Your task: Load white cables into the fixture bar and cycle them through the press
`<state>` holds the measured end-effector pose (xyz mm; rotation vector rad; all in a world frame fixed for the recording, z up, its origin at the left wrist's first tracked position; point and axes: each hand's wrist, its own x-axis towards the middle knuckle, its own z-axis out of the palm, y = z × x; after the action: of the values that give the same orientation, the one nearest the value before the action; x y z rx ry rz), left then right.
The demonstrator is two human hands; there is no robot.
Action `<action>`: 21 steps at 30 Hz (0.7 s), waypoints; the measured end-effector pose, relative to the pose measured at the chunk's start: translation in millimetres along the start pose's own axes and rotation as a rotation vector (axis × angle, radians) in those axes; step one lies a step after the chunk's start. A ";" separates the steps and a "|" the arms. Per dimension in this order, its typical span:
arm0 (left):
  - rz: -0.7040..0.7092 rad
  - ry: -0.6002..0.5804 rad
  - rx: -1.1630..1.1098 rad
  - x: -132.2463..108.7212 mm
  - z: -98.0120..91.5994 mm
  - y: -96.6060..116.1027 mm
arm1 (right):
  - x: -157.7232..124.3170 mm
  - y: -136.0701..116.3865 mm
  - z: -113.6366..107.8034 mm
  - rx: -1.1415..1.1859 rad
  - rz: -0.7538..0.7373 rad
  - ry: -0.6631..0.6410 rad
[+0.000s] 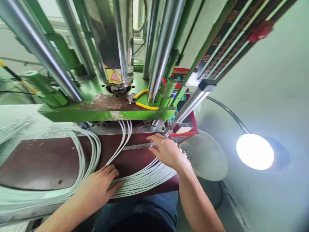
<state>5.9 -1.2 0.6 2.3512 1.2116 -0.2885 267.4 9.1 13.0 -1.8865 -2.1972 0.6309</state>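
My left hand is closed with curled fingers over a few white cables. These upper cables curve up from it to beneath the green press plate. Under and beside the hand, a thick bundle of white cables sweeps right across the brown work board. Above the bundle's right end, my right hand has its fingers stretched to the left, thumb apart, with nothing visible between them. Its fingertips are close to a flat metal ruler; whether they touch it I cannot tell.
Yellow-handled pliers lie on the press plate. Shiny steel columns rise around the press. A lit lamp on a bent neck stands at the right, beside a translucent round container. A red-framed control box is behind.
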 end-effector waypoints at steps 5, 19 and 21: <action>-0.031 -0.033 -0.177 -2.1 10.4 -13.4 | -46.6 17.1 -5.6 0.151 0.037 0.078; -0.043 -0.104 -0.355 9.1 -12.1 -9.0 | -89.8 20.0 -2.7 0.314 0.080 0.066; -0.072 -0.139 -0.539 11.0 -17.6 -12.2 | -90.6 8.4 -4.8 0.338 0.047 0.036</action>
<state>2.0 21.5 7.7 1.7988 1.1382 -0.1243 293.2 -77.3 26.2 -1.7615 -1.8853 0.9043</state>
